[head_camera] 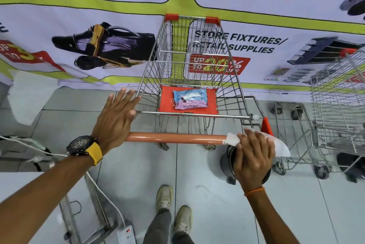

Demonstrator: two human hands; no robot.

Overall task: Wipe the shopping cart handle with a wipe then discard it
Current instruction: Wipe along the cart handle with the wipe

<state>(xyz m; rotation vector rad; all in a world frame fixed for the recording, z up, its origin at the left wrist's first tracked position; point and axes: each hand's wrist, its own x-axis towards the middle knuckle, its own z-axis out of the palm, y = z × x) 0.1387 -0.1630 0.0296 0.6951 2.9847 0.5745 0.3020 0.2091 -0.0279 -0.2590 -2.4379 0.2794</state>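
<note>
Right hand (253,153) presses the wipe (233,138) on the handle (175,138), lower right w/ fingers closed. Handle runs left-right, rest lies left. Left hand (116,119), fingers open, rests on cart (197,66).

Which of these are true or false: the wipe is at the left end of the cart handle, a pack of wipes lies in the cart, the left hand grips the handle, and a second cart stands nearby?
1. The wipe is at the left end of the handle. False: the right hand presses it on the right end.
2. A wipes pack lies in the cart, on the orange seat flap. True.
3. The left hand grips the handle. False: it is open, fingers spread, by the basket's rear rim.
4. A second cart stands to the right. True.
</note>
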